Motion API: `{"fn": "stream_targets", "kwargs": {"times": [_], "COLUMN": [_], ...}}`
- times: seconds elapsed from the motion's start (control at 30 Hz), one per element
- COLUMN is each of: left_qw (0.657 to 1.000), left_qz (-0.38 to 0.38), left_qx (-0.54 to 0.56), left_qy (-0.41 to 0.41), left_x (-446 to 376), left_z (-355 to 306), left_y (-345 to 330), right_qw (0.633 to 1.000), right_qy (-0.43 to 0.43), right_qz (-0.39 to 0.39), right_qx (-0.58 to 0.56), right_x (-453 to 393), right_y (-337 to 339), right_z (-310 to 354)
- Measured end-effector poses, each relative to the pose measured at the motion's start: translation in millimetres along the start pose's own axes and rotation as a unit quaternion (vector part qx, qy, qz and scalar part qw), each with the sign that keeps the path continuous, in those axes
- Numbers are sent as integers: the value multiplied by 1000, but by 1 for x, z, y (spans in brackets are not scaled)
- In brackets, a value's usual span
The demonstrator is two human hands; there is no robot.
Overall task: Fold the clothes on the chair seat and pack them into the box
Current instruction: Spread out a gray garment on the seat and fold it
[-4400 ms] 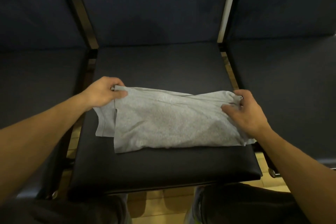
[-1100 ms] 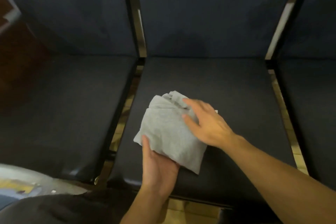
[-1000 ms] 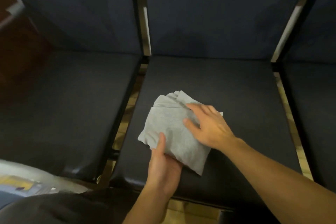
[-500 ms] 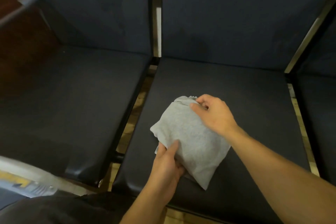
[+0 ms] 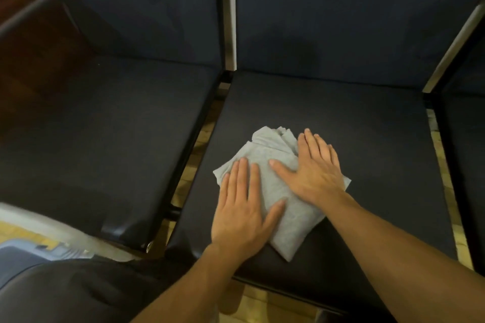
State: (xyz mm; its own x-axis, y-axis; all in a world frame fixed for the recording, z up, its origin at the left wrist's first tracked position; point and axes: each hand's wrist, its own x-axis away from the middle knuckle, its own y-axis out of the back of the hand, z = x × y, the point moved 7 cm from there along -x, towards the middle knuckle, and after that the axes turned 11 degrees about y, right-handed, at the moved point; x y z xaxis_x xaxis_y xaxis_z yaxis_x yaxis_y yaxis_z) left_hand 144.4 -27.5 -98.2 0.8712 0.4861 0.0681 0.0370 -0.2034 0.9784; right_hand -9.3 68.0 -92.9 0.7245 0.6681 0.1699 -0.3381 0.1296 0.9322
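**A:** status on the grey garment [image 5: 282, 193]?

**B:** Changed in the last half second. It was gripped at both ends, left thumb over the near edge and right fingers curled at the far corner. Now both hands lie flat on top of it. A few seconds back it was spread wide across the chair seat [image 5: 328, 118]; now it's a compact bundle, set diagonally at the front-left part of that seat.

**A:** so the fold is done?

**B:** My read: yes, this is the final press to set the creases. Far end looks bunched, layers not fully square. Packing not started.

**A:** hand pose?

**B:** Left hand [image 5: 242, 214]: palm down, fingers straight and together pointing away, thumb splayed right onto the cloth. It covers the bundle's near-left side, heel partly on the bare seat. Right hand [image 5: 313, 168]: palm down, fingers straight and slightly fanned, thumb reaching left toward the other hand. It sits on the far-right half. Neither holds anything; both only press. Forearms come in from the bottom edge, the right one at a steeper diagonal.

**A:** box?

**B:** Can't confirm. There's a blurred pale object [image 5: 34, 249] at lower left on the floor; could be it, too smeared to tell.

**A:** next?

**B:** Likely regrip from the sides and lift without letting the loose far end unroll.
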Motion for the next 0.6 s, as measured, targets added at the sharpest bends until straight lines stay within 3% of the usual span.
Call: {"fn": "stream_targets", "kwargs": {"times": [0.13,0.23,0.33,0.43,0.5,0.6], "left_qw": [999,974,880,787,732,622], "left_qz": [-1,73,134,138,145,187], "left_qx": [-2,133,349,496,572,683], "left_qy": [47,171,294,339,341,335], "left_x": [8,22,48,78,99,132], "left_z": [17,36,49,54,56,50], "left_y": [14,34,55,84,105,125], "right_qw": [998,997,987,971,970,953], "right_qy": [-34,-66,-108,-95,-38,100], "right_qz": [45,42,65,60,23,-32], "right_qx": [-17,-13,-95,-210,-240,-286], "right_x": [24,46,62,83,100,138], "right_y": [3,14,25,52,85,145], "right_z": [2,7,16,52,93,164]}}
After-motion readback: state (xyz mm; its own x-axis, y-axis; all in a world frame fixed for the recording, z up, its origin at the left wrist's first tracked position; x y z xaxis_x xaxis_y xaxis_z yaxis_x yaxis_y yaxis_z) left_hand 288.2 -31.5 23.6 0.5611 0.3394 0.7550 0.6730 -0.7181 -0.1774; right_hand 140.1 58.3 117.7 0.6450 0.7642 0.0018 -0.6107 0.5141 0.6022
